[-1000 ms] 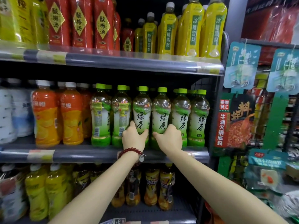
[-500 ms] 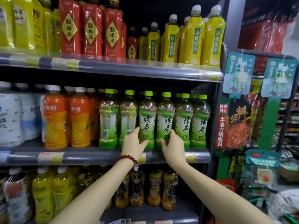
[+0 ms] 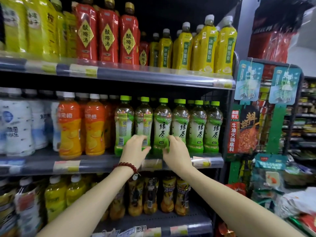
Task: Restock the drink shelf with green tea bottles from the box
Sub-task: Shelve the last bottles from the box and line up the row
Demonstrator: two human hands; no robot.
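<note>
Reaching up to the middle shelf [image 3: 109, 165], both hands work the green tea row [image 3: 168, 125], six bottles across the front edge. Left hand [image 3: 135, 150] curls its fingers round the lower part of the second bottle [image 3: 144, 124], whose label faces the wrong way (barcode side out, same as the one to its left), so I judge a twist to bring the front label forward is what this grip is for. Right hand [image 3: 177, 152] has its fingers hooked on the base of the third bottle [image 3: 162, 127], apparently steadying or nudging it into line. Bottles stand upright, touching shoulder to shoulder, orange drink bottles [image 3: 82, 129] just beside them on the left. No box in view; restocking looks nearly finished, with only the facing left to tidy.
</note>
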